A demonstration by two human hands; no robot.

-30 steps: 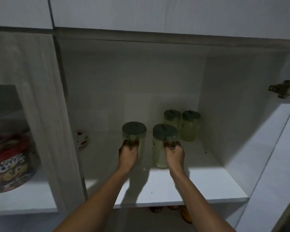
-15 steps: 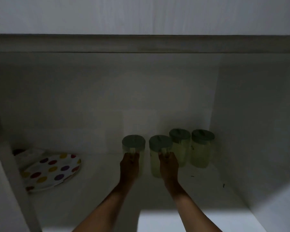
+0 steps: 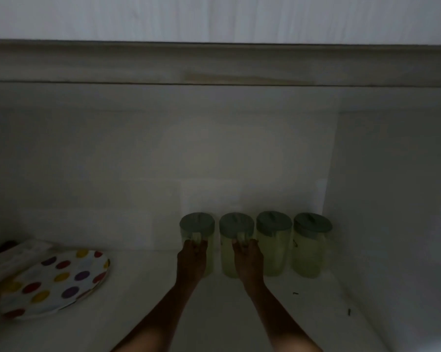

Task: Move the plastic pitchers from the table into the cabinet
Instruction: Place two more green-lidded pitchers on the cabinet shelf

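Several pale green plastic pitchers with dark green lids stand in a row against the back wall of the dim cabinet shelf (image 3: 148,313). My left hand (image 3: 192,260) is closed around the handle of the leftmost pitcher (image 3: 197,224). My right hand (image 3: 247,260) grips the handle of the second pitcher (image 3: 236,226). To the right of them stand a third pitcher (image 3: 273,240) and a fourth pitcher (image 3: 312,245), untouched, the last one close to the right cabinet wall. All of them are upright.
A white plate with coloured polka dots (image 3: 54,283) lies at the shelf's left, on top of a folded cloth (image 3: 16,252). The right cabinet wall (image 3: 392,212) bounds the shelf. Small dark specks (image 3: 295,293) lie on the shelf floor.
Both hands pushed their pitchers deeper into the cabinet until they lined up with the two at the back. My view moved inside, and the scene got darker.
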